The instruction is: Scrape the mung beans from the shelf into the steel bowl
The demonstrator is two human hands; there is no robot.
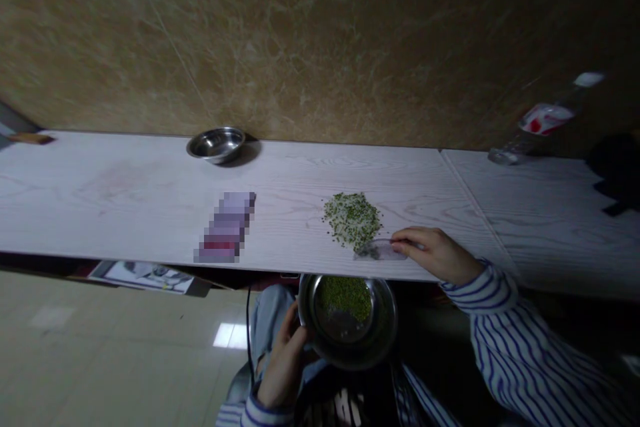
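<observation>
right hand (434, 255) at centre right, pinching a clear flat plastic card (387, 251), left hand (283, 365) at lower centre, gripping a round silver metal bowl (386, 320)

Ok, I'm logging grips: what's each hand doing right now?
Left hand: closed, holding the nearer metal bowl by its edge.
Right hand: closed, pinching a clear flat piece.

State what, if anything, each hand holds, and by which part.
The left hand grips the metal bowl by its left rim; the right hand pinches the clear flat piece by its right end.
</observation>
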